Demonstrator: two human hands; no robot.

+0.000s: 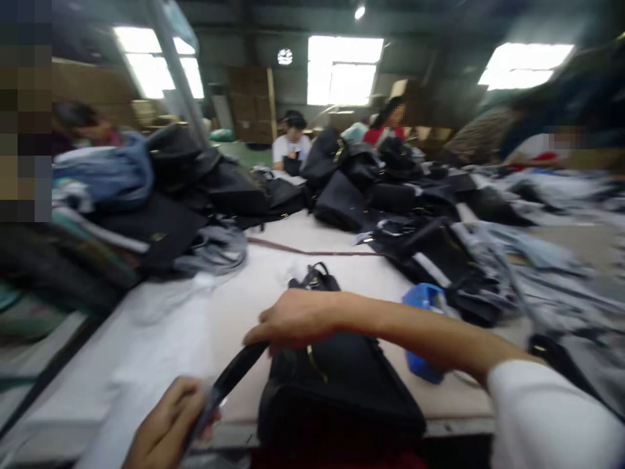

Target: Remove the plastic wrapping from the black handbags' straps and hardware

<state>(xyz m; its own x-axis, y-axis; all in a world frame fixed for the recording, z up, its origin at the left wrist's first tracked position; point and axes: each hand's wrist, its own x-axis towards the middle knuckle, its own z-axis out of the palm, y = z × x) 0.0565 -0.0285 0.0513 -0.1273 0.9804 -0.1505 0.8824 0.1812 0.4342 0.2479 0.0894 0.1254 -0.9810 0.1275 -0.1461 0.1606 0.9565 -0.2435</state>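
Observation:
A black strap runs taut and slanted between my two hands. My left hand, low at the left, is closed around its lower end, where something greyish and blurred also shows. Higher up, my right hand grips the strap's upper end, with the forearm reaching across from the right. Below and behind that forearm a black bag with gold-coloured zips lies at the table's front edge, its top loop pointing away from me. The right hand covers part of the bag.
A blue tape dispenser or similar object stands right of the bag. Heaps of black bags cover the far side of the pale table. Grey and white straps or cloth lie at the right. Several people sit beyond the heaps.

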